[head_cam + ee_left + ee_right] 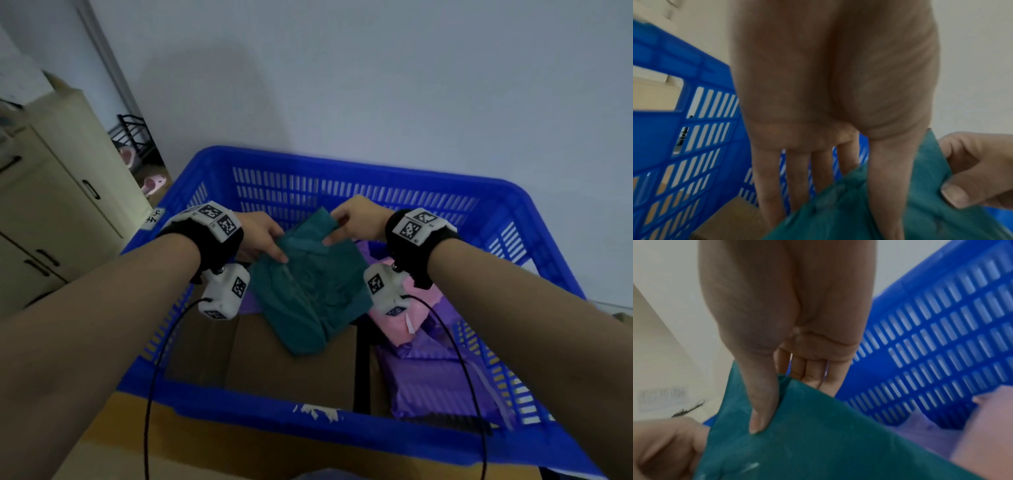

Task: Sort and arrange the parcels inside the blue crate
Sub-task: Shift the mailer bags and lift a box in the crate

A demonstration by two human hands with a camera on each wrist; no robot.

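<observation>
A teal plastic parcel (310,284) hangs over the middle of the blue crate (342,164), held up by both hands at its top edge. My left hand (265,236) pinches its left side, thumb on the front and fingers behind (885,186). My right hand (346,222) pinches the upper right corner, thumb pressed on the teal parcel (818,434). Under the parcel lie brown cardboard boxes (291,363). To the right are a pink parcel (404,322) and purple parcels (438,377).
The blue crate's slatted walls (684,154) enclose the parcels. It stands on a cardboard surface (239,445) against a white wall. A beige cabinet (58,192) stands at the left, with a doorway and pink slippers (154,183) beyond it.
</observation>
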